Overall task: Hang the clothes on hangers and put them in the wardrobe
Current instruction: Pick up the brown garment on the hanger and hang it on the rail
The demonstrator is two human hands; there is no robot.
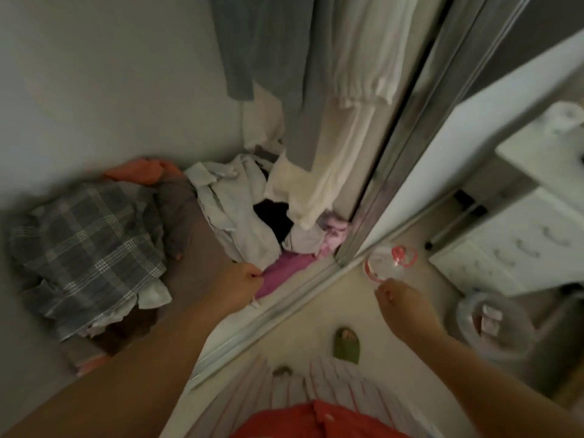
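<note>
Down at the centre of the frame, the left hand [241, 281] is pinching the edge of a soft magenta-pink cloth garment [279, 273] lying on the wardrobe floor [202, 248]. It is looking light and limp, likely to sag and drag, so taking it by the collar or shoulders would probably suit a hanger better. At right of centre, the right hand [401, 300] is pinching a clear plastic hanger with red clips [392, 262], rigid and probably slippery. Largest, at left, a grey plaid blanket [85, 248] is lying crumpled; a heap of white and pale clothes [240, 210] is sitting beside it; grey and white garments [316, 74] are hanging above. A metal sliding-door track [284, 298] is edging the pale room floor [316, 314].
</note>
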